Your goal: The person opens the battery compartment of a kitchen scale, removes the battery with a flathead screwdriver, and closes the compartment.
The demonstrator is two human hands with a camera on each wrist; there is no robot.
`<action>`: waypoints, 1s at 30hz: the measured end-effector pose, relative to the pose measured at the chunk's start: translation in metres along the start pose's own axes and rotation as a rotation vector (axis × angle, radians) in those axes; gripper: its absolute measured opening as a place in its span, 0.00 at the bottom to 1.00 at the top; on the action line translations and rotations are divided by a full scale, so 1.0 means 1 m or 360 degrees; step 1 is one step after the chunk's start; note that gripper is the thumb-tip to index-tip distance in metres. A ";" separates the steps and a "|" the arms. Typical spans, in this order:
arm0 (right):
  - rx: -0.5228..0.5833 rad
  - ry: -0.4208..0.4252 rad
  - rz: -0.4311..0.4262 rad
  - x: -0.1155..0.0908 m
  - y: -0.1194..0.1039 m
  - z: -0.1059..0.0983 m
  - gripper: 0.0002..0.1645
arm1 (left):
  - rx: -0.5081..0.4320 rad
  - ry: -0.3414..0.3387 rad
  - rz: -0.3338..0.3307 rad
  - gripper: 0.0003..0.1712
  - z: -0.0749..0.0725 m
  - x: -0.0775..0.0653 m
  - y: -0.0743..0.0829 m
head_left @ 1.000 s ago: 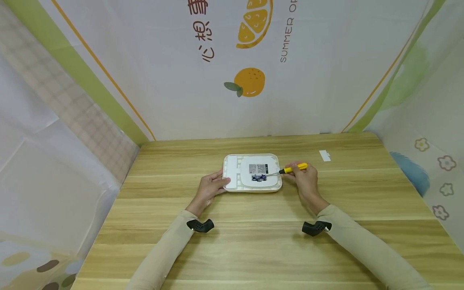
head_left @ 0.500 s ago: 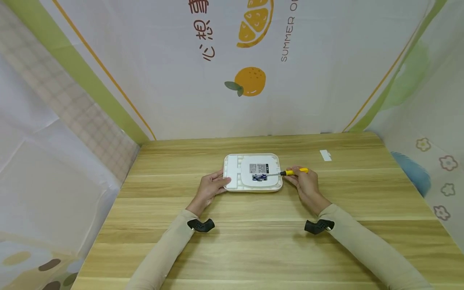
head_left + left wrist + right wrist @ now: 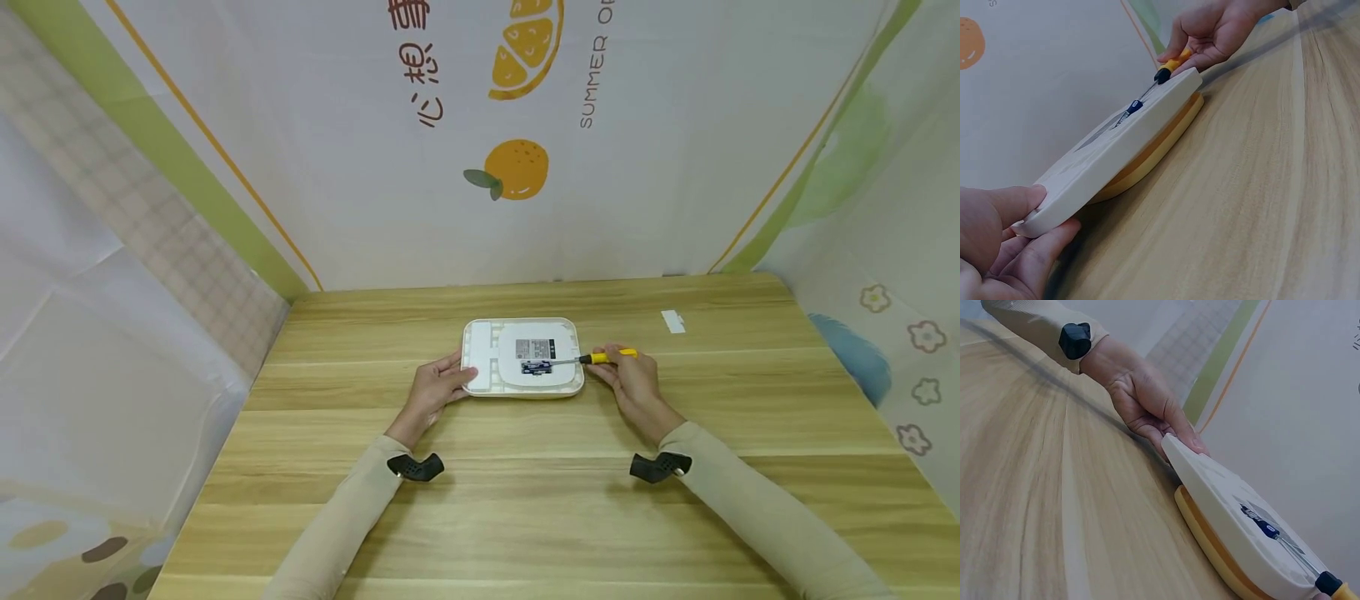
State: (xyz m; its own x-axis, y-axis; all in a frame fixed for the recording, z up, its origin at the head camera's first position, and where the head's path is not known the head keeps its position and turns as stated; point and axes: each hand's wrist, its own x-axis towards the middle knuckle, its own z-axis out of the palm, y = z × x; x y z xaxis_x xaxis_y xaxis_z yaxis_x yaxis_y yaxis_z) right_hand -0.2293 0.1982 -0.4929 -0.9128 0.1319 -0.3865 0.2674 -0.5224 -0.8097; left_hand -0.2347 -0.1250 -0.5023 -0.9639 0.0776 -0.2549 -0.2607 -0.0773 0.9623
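White gadget's [image 3: 508, 357] pinched in left hand [image 3: 435, 387], screwdriver [image 3: 609, 357] gripped in right hand [image 3: 633, 377]; imo go gently at that battery [image 3: 1262, 525].

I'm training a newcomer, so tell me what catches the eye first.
The yellow-handled screwdriver likely does, held in the right hand's fingers and pointing at a dark blue battery on the white device. Next comes the printed orange on the white backdrop behind the table.
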 end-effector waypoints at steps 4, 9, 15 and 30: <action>0.0029 0.0011 0.0030 0.000 0.000 0.000 0.26 | -0.0004 0.0002 0.0004 0.34 -0.001 0.001 -0.001; 0.0061 0.0006 0.0054 -0.002 -0.002 -0.001 0.25 | -0.0008 0.0013 -0.0001 0.35 -0.001 0.000 -0.001; 0.0106 -0.0023 0.0006 -0.006 -0.007 -0.001 0.15 | -0.0052 0.0011 -0.0008 0.34 0.000 0.000 -0.001; -0.0879 -0.0134 -0.0847 -0.029 -0.013 0.016 0.19 | -0.0052 0.0003 -0.0004 0.34 0.000 0.001 -0.003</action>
State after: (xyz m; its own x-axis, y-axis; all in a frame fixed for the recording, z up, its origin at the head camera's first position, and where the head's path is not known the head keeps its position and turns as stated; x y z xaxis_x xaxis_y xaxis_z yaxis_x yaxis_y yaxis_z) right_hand -0.2112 0.1875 -0.4636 -0.9761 0.1715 0.1335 -0.1189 0.0926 -0.9886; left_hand -0.2350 -0.1249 -0.5055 -0.9633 0.0761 -0.2573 -0.2646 -0.1094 0.9581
